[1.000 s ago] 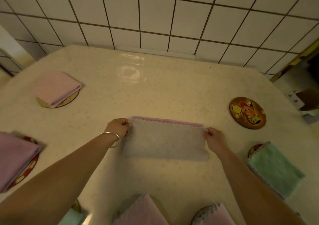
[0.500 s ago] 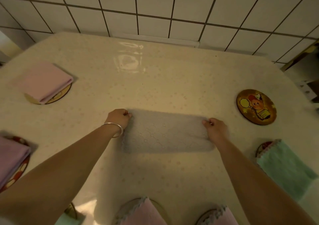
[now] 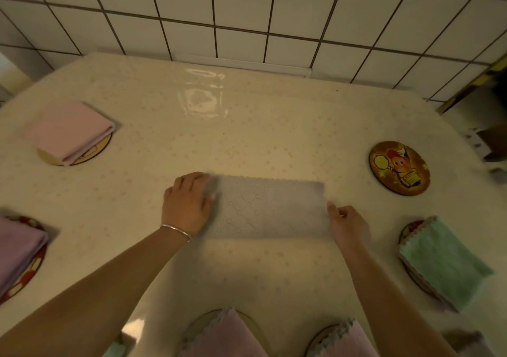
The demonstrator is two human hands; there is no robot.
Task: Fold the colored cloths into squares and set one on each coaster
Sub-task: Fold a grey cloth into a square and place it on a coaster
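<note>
A grey cloth [image 3: 269,208], folded into a long rectangle, lies flat in the middle of the table. My left hand [image 3: 189,203] rests on its left end with the fingers laid out over the fabric. My right hand [image 3: 347,223] pinches the cloth's right edge with curled fingers. A round coaster [image 3: 399,167] with a cartoon picture sits bare at the right, apart from the cloth.
A folded pink cloth [image 3: 71,132] lies on a coaster at the far left, a purple one [image 3: 16,249] at the left edge, a green one [image 3: 441,263] at the right. Two pink cloths [image 3: 227,334] on coasters sit at the near edge. A tiled wall [image 3: 247,14] backs the table.
The cloth's pink underside strip along the far edge is now covered. My left hand went from gripping the far left corner to lying flat on the left end. My right hand slid a little nearer.
</note>
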